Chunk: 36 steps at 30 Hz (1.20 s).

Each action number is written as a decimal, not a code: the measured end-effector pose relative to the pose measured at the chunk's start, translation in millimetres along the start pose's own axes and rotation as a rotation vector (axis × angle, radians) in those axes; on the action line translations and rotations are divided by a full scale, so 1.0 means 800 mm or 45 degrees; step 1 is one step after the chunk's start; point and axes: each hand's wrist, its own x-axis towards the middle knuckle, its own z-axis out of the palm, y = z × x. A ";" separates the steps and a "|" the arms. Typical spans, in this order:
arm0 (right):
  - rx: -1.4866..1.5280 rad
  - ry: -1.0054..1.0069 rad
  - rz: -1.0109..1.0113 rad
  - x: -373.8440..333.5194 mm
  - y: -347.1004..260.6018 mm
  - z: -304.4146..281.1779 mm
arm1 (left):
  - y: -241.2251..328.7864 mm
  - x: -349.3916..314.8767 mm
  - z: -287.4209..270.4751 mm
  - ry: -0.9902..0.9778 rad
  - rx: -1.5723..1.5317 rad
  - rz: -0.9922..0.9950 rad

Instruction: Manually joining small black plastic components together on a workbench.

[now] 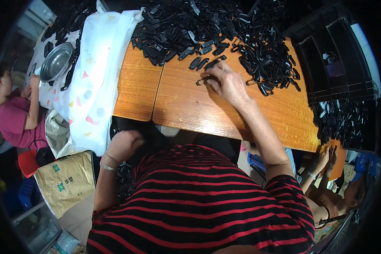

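My right hand point(230, 84) is over the wooden table point(186, 106), its thumb and fingers closed on a small black plastic part point(200, 82) near the tabletop. Just beyond those fingers lie a few more black parts point(194, 63), at the near edge of a large heap of black plastic parts point(178, 29). My left hand point(125, 146) is below the table's front edge, beside my lap. Its fingers look curled but are smeared by motion, and I cannot see anything in them.
Patterned white plastic sheeting point(89, 80) covers the table's left side, with a metal bowl point(57, 62) beyond it. A brown sack point(67, 182) stands at lower left. Black crates point(338, 63) are at the right, next to more parts. One person point(23, 114) works at left, another point(330, 194) at right.
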 end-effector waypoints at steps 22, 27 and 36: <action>-0.020 0.050 0.134 -0.068 -0.001 0.012 | 0.111 0.272 -0.066 0.586 0.534 0.932; -0.022 0.015 0.253 -0.067 -0.008 0.004 | 0.105 0.260 -0.060 0.695 0.424 0.963; -0.016 -0.062 0.253 -0.067 -0.013 -0.006 | 0.103 0.246 -0.059 0.476 0.306 0.738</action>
